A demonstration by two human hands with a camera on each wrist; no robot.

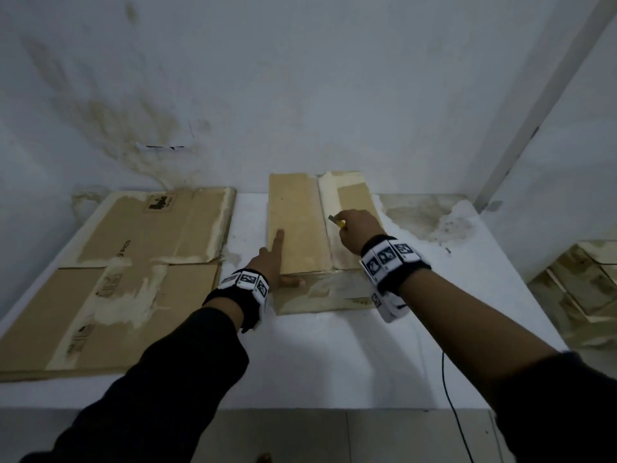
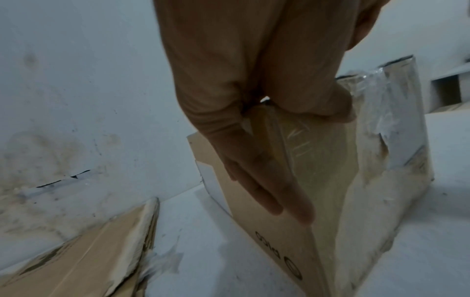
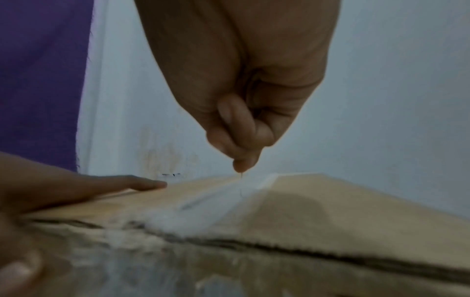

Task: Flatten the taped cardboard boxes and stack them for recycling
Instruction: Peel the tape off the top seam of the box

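A taped cardboard box [image 1: 297, 222] stands in the middle of the white table [image 1: 334, 349]. My left hand [image 1: 270, 259] presses on its left top flap with straight fingers, thumb against the front face. In the left wrist view the fingers [image 2: 264, 180] lie flat along the box [image 2: 330, 180]. My right hand [image 1: 359, 228] grips a yellow utility knife [image 1: 338, 222], its blade on the taped centre seam. In the right wrist view the thin blade [image 3: 240, 184] meets the whitish tape on the box [image 3: 330, 211] below my right hand [image 3: 241, 120].
A flattened cardboard sheet [image 1: 133, 262] lies on the table's left part, also in the left wrist view as the flattened cardboard [image 2: 89, 257]. Another taped box [image 1: 581, 282] sits beyond the table's right edge. A black cable [image 1: 457, 412] hangs over the front edge. The stained wall stands close behind.
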